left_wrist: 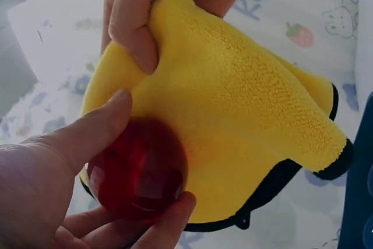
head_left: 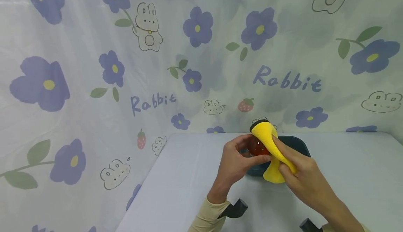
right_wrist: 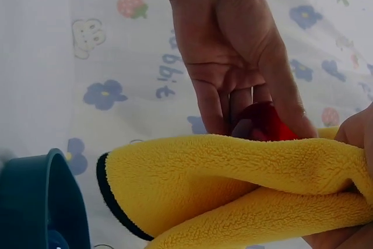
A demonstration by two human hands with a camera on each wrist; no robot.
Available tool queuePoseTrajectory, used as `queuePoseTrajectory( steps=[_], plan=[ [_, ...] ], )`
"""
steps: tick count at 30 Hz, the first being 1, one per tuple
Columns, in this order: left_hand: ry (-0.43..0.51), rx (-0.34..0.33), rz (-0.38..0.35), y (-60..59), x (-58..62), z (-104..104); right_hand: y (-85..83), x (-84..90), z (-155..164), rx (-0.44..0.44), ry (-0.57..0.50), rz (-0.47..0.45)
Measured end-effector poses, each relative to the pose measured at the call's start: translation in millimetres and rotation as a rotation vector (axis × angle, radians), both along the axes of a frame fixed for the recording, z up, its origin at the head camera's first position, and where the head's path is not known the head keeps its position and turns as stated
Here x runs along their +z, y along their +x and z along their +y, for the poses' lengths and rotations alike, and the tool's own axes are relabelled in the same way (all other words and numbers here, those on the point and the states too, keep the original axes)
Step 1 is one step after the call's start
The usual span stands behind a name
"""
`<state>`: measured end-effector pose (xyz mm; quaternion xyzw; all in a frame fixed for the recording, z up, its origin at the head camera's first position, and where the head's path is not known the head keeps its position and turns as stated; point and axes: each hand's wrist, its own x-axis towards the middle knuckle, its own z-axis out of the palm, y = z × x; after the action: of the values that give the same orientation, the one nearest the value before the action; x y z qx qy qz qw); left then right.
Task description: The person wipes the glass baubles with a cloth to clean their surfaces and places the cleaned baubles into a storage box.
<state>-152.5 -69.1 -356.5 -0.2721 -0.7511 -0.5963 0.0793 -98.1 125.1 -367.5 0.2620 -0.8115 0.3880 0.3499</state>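
Note:
My left hand (head_left: 239, 156) grips a round, glossy red object (head_left: 257, 148) between thumb and fingers; in the left wrist view the red object (left_wrist: 139, 170) fills the lower left. My right hand (head_left: 294, 167) holds a yellow cloth (head_left: 270, 144) with a dark trim and presses it against the red object. The yellow cloth (left_wrist: 245, 121) drapes over the object's far side, pinched at the top by right-hand fingers (left_wrist: 131, 18). In the right wrist view the cloth (right_wrist: 233, 185) lies folded below the left hand (right_wrist: 233, 56), with the red object (right_wrist: 265, 123) peeking out.
A dark teal bowl (head_left: 297, 142) sits on the pale table (head_left: 189, 183) just behind the hands; its rim (right_wrist: 52, 196) shows in the right wrist view. A flower-and-rabbit printed sheet (head_left: 126, 67) walls the back and left.

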Motion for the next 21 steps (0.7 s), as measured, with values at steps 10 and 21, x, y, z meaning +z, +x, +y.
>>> queuePoseTrajectory(
  steps=[10, 21],
  plan=[
    [-0.041, -0.071, -0.023, 6.2, 4.5, 1.4, -6.5, -0.7, 6.6, 0.063, 0.035, 0.050],
    [-0.027, -0.116, -0.019, 11.9, 7.4, 1.0, -11.2, -2.0, 11.3, 0.099, 0.000, -0.032]
  ],
)
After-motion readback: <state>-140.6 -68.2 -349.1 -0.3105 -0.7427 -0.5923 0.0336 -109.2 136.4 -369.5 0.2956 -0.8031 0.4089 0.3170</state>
